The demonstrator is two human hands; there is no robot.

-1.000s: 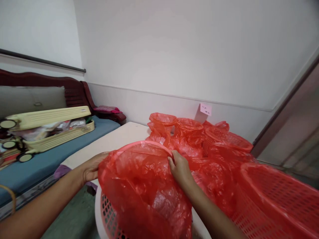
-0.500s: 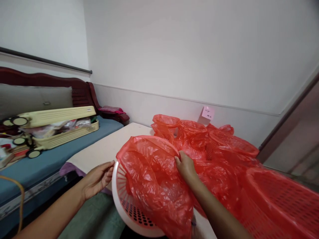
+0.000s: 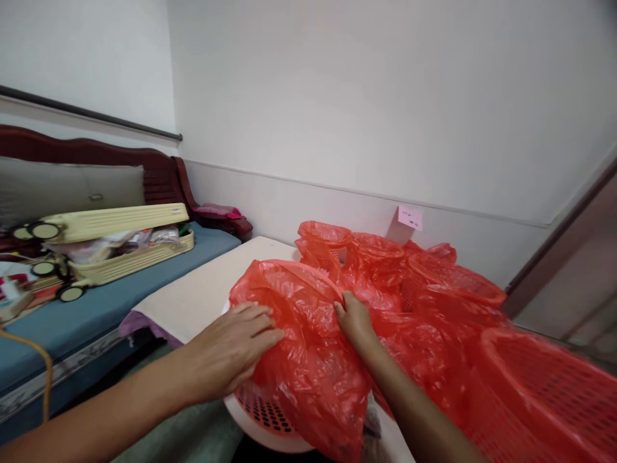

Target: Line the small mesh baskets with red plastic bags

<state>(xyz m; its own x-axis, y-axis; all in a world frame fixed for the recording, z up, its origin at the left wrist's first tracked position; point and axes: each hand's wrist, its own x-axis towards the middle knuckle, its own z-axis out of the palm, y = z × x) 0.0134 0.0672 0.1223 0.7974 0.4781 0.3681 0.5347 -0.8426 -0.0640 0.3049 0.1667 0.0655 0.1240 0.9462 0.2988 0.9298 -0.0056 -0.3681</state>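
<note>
A white plastic basket (image 3: 267, 415) with slotted and holed sides is tilted in front of me. A thin red plastic bag (image 3: 313, 360) is draped over its mouth and hangs down past the lower right side. My right hand (image 3: 357, 320) pinches the bag at the basket's right rim. Over the left rim, my left hand (image 3: 236, 350) lies across the bag with its fingers stretched out; its fingertips rest on or just above the film. Most of the left rim is hidden behind that hand.
Several baskets covered in red bags, including a large one (image 3: 544, 386), crowd the right of the white table (image 3: 202, 289). A pink note (image 3: 409, 217) stands by the wall. At left, an open yellow suitcase (image 3: 120, 225) lies on a blue bed (image 3: 212, 247).
My left hand has moved from the basket's outer left rim rightward onto the red bag, its fingers straightening. My right hand keeps its hold at the right rim.
</note>
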